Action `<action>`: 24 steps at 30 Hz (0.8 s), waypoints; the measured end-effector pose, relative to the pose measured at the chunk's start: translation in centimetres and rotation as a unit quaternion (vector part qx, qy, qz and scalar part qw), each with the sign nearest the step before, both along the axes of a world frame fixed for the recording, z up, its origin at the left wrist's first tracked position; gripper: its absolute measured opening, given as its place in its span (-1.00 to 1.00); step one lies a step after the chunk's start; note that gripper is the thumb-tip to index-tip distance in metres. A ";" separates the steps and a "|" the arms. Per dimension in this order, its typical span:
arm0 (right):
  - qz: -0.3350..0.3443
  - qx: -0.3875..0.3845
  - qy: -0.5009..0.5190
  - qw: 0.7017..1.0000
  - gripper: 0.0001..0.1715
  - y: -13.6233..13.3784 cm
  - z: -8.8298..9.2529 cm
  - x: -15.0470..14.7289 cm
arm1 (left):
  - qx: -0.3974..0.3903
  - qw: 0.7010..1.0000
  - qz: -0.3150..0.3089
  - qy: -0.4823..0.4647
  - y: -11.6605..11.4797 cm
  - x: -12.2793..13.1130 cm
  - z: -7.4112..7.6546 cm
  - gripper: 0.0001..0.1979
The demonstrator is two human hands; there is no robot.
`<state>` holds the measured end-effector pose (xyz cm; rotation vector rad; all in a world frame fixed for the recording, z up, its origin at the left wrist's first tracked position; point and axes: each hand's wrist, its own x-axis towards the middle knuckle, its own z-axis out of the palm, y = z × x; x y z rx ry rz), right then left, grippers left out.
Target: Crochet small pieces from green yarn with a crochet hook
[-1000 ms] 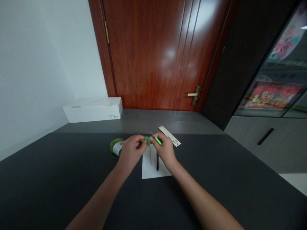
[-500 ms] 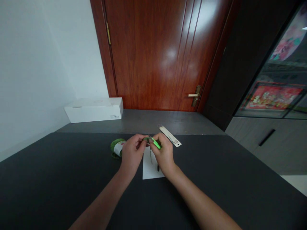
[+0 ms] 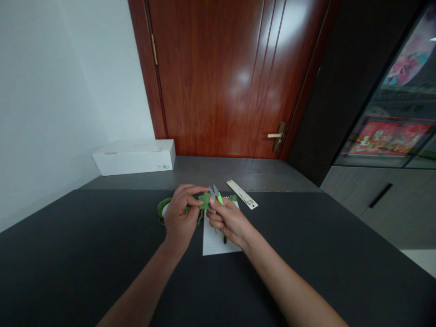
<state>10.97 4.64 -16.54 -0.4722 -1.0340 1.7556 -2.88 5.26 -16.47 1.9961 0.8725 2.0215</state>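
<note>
Now snips [image 3: 214, 192] in the right hand [image 3: 227, 221] have opened beside green crochet [image 3: 205, 200].

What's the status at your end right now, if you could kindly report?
Left hand pinching green crocheted piece. Right hand holding green-handled snips, blades at the piece. Green yarn ball beyond left hand. Paper sheet beneath, nothing obstructing.

Glossy varnished wood door [image 3: 211, 81], matt dark tabletop [image 3: 85, 263], rough green yarn [image 3: 205, 199], metal-and-plastic snips [image 3: 216, 194], smooth white paper [image 3: 220, 240]

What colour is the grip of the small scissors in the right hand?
Bright neon green: the steel thread snips' grip, seen best in the head view.
</note>
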 end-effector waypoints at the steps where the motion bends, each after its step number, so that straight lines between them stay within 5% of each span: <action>1: -0.007 -0.003 0.001 1.000 -0.42 0.0 0.0 0.0 | -0.034 0.999 -0.023 -0.024 0.0 0.0 0.0 -0.73; 7: -0.123 0.017 -0.028 0.992 -0.42 0.8 -0.7 0.0 | -0.195 0.967 -0.119 -0.116 0.5 -0.2 0.1 -0.90; 11: -0.164 0.025 -0.044 0.985 -0.46 1.5 -1.5 0.1 | -0.301 0.908 -0.213 -0.196 0.7 0.0 0.5 -0.78; 24: -0.154 0.034 -0.073 0.985 -0.43 1.8 -1.9 0.4 | -0.358 0.867 -0.224 -0.264 1.2 -0.4 0.2 -0.72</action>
